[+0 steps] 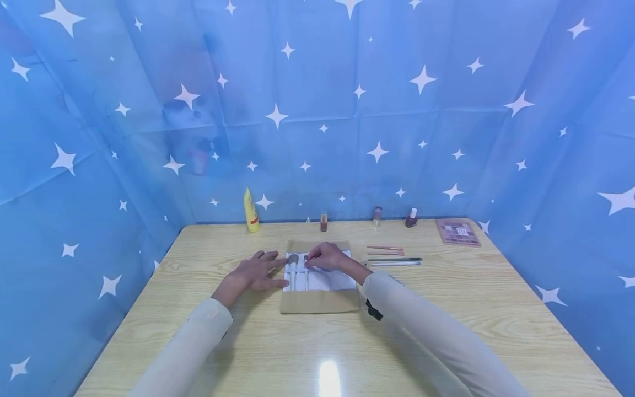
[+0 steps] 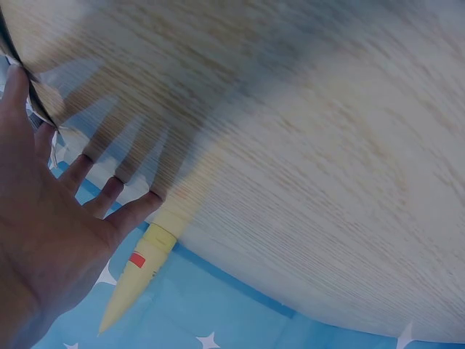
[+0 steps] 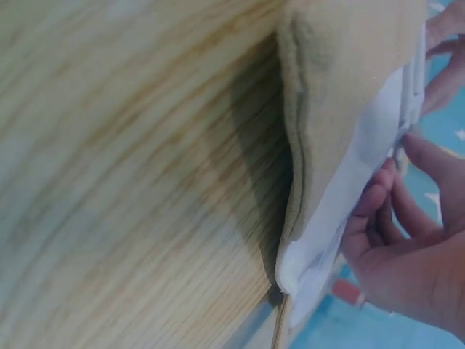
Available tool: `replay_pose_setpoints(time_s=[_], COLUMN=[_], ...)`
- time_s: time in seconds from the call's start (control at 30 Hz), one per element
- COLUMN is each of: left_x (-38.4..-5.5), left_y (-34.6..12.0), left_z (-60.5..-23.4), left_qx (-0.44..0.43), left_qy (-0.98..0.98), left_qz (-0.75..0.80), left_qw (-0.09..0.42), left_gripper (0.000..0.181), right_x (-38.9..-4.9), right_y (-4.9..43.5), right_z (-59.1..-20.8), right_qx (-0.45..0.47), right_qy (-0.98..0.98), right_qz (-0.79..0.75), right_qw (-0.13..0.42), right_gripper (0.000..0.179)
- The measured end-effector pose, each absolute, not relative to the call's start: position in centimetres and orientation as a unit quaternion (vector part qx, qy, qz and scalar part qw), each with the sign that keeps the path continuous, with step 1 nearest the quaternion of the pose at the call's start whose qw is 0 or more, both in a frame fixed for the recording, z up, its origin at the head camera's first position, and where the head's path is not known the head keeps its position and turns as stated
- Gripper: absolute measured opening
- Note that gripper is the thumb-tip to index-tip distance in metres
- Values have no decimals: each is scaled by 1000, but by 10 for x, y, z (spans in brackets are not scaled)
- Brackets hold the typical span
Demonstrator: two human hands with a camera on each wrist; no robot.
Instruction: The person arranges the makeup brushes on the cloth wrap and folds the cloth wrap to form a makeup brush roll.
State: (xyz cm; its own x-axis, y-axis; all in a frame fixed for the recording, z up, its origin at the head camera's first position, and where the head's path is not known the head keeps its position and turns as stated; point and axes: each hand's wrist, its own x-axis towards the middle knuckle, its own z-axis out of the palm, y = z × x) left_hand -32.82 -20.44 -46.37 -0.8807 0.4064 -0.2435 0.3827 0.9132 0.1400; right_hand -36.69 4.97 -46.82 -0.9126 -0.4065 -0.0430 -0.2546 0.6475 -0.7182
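Note:
A tan and white fabric brush roll [image 1: 319,302] lies unfolded on the table. A large makeup brush [image 1: 293,271] sits in its leftmost slot, head toward the back. Just right of it, a slimmer makeup brush [image 1: 306,280] is in the roll, its upper part pinched between the thumb and fingers of my right hand [image 1: 328,257]. In the right wrist view the right hand [image 3: 414,269] bends over the white lining, its fingertips at the brush. My left hand [image 1: 258,273] is spread, with its fingertips at the roll's left edge.
Right of the roll lie several slim brushes or pencils [image 1: 394,259]. Along the back stand a yellow tube [image 1: 251,212], a small lip gloss bottle [image 1: 324,223], another small tube [image 1: 377,217] and a dark nail polish bottle [image 1: 411,219]. An eyeshadow palette [image 1: 457,232] lies back right.

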Motion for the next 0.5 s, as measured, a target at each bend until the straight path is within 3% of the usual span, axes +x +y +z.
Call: replay_pose_setpoints(time_s=[0.5], left_x=[-321], left_y=[-201], left_z=[-459], left_qx=[196], left_qy=[970], left_qz=[59], left_qw=[133], left_gripper=[78], right_x=[-365], right_y=[74], right_z=[-465], right_qx=[-233], right_qy=[891], right_qz=[-383], right_qw=[74], right_gripper=[26])
